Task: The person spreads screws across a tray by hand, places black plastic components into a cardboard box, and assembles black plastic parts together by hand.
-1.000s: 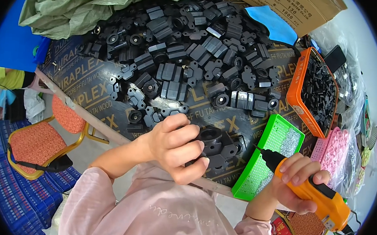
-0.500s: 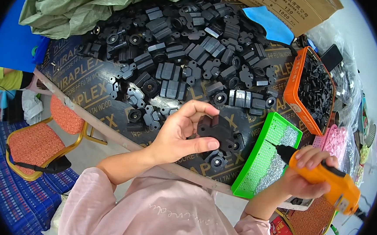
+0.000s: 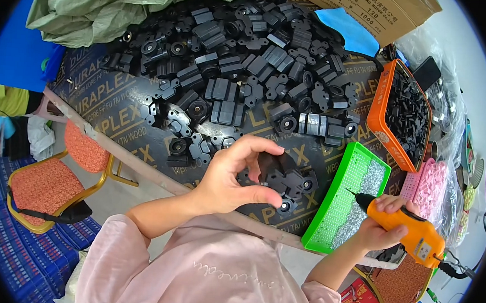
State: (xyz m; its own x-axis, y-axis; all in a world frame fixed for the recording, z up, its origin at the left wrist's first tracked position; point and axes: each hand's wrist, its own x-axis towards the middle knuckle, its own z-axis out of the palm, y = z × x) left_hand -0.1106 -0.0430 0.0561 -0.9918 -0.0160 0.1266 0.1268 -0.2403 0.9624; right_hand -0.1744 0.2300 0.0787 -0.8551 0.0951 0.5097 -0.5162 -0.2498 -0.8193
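Head view: the grip of your left hand (image 3: 230,179) stood wide near the middle of the frame, thumb and forefinger curved apart like a C. Just beyond those fingertips, right of centre, lay a black housing (image 3: 291,183) on the bench (image 3: 127,112), with round metal-centred fittings showing at its right and lower edges (a dark blur beside the forefinger was too smeared to make out, and whether you touched it, I cannot tell). Your right hand (image 3: 387,226), in the lower right, had its grip closed around an orange electric screwdriver (image 3: 420,234); its thin bit pointed left over the green tray (image 3: 345,181), where silver screws (image 3: 374,175) lay heaped along the right side. A cable (image 3: 451,270) trailed from the tool's back end.

A broad pile of black parts (image 3: 249,56) spread across the upper middle. At the upper right, an orange basket (image 3: 376,113) held small black pieces (image 3: 409,115), with a pink basket (image 3: 411,186) below it. A blue sheet (image 3: 350,32) lay by a cardboard box (image 3: 377,11) near the top edge, and a crumpled green cloth (image 3: 118,7) covered the upper left.
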